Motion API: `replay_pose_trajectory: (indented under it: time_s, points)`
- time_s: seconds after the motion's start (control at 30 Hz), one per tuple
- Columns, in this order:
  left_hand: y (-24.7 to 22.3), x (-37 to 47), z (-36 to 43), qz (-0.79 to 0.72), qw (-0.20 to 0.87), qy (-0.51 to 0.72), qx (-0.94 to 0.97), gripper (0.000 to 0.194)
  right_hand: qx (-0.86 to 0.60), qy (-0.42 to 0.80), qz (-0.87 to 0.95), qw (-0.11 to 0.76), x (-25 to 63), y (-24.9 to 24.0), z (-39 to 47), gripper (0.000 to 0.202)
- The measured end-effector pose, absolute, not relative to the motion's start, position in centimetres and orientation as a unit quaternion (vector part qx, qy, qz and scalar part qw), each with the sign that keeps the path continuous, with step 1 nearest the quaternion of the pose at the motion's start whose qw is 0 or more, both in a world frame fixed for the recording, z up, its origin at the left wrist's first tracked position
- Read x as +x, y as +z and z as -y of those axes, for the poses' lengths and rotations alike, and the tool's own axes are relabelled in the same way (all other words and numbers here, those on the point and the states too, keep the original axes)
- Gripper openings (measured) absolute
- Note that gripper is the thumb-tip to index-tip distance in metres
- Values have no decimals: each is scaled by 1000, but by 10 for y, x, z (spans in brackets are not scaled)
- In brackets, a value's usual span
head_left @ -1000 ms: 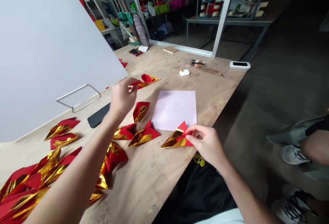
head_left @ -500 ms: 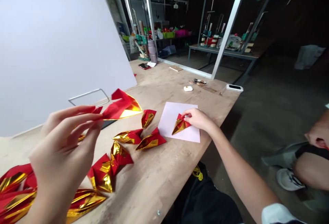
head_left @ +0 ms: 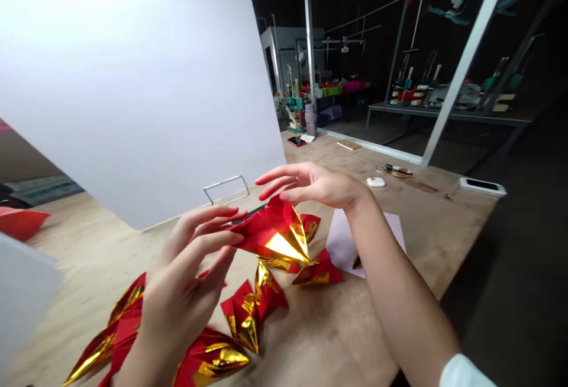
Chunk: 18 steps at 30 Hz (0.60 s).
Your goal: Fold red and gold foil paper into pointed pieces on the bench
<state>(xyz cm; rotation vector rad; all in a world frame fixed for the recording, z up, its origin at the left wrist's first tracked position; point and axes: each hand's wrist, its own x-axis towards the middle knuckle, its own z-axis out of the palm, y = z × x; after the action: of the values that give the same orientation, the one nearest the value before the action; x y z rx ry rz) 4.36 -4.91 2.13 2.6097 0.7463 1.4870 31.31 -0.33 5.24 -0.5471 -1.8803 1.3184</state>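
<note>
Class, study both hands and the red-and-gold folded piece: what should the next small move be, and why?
Probably the right hand should close on the upper edge of the folded piece: the left hand grips one end, while the right hand is open by that edge, so a second hold would likely steady it.

decent gap over the tabletop (head_left: 337, 334) between the red-gold folds (head_left: 274, 295) and right forearm (head_left: 393, 274); big white board (head_left: 177, 91) walls off the back left
</note>
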Motion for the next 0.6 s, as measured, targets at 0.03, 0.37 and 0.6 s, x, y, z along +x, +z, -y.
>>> replay_pose_trajectory:
  time_s: [0.03,0.37,0.6]
  points:
    - [22,40,48,-241,25,498,832,25,-201,520,733,389,313,51,-2,43]
    - [25,33,55,-258,-19,467,845,28,-200,537,679,459,296,23,-18,39]
    - [19,35,56,-295,-54,417,858,31,-162,537,723,403,288,28,-16,27]
